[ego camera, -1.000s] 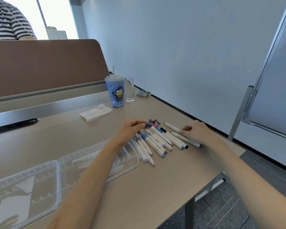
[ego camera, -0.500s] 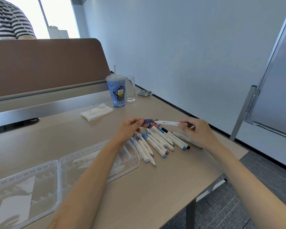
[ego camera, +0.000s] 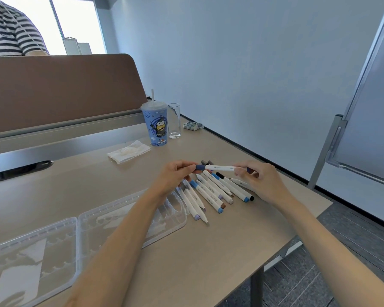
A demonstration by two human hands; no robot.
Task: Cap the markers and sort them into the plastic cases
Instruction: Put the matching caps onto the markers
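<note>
**Blue cap at the marker's end, both grips engaged**

I have one white plastic marker with grey lettering [ego camera: 222,168] held level above the pale wood bench [ego camera: 208,262], over the far end of the fanned row of loose white markers [ego camera: 211,196]. My left grip [ego camera: 175,177] is curled in a pinch on the small dark blue plastic cap [ego camera: 200,167], which sits at the barrel's left end. My right grip [ego camera: 263,185] is closed, thumb and fingertips round the barrel's right end, where a second dark end piece shows between the fingers; whether the blue cap is pushed fully home I cannot tell from here.

I judge the marker light, stiff and smooth, so likely to slip or twist under a loose pinch; I would hold the barrel firmly and press the cap straight along its axis, not at an angle. The cap is tiny and easy to fumble, so I would pinch it by its sides; the bare tips in the row look soft and would smear, so I would take those markers by mid-barrel.

The clear plastic cases [ego camera: 131,209] lie open on the near left, their right edge just beside the row; they look thin and light, so they may slide when a marker is pressed into the scalloped slots, and a steadying grip on the rim seems wise.

A few loose dark caps [ego camera: 206,162] lie just beyond the held marker; farther off stand a blue printed paper cup with lid and straw [ego camera: 156,127], a clear drinking glass [ego camera: 174,120] and a crumpled white napkin [ego camera: 129,151].
</note>
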